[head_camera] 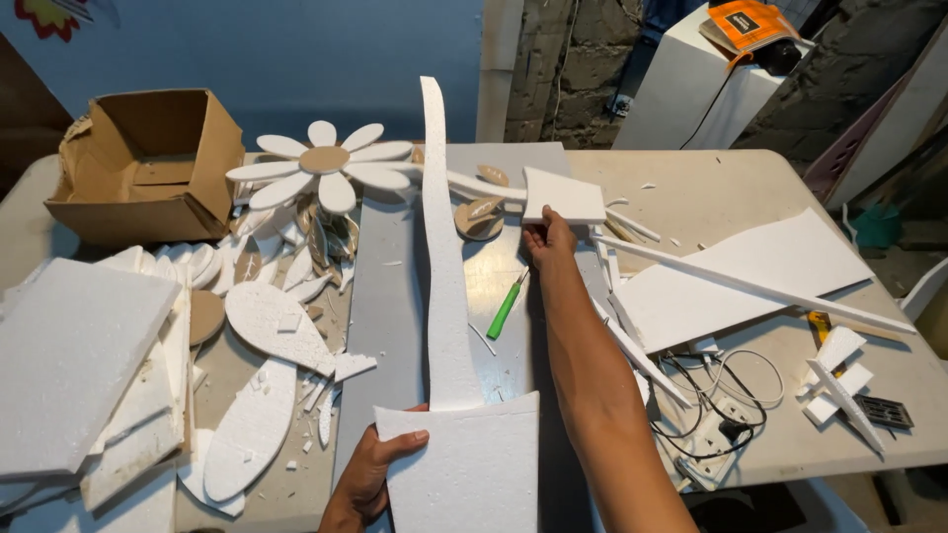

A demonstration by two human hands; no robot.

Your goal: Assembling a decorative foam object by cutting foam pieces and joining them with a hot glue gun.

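I see a pale surface (711,192) in a rough room: blue wall behind, bare block wall beyond the far edge. My left hand (367,479) has its grip clamped on the near end of a long foam cutout (446,296), thumb on top; the cutout runs away from that grip, narrowing to a curved tip. My right hand (549,240) reaches far forward, its grip closed on the near edge of a small foam slab (563,195).

Between the two grips lies a green-handled tool (505,309) on a grey sheet (390,296). Left of the left grip sit foam petals and offcuts (259,395), a foam daisy (324,163) and an open cardboard box (148,163). Right of the right grip lie a thin foam strip (750,286), a large foam panel (750,271) and tangled cables (711,395), possibly with a power strip, though I can't tell.

The near edge is crowded; barer surface lies beyond the right grip.
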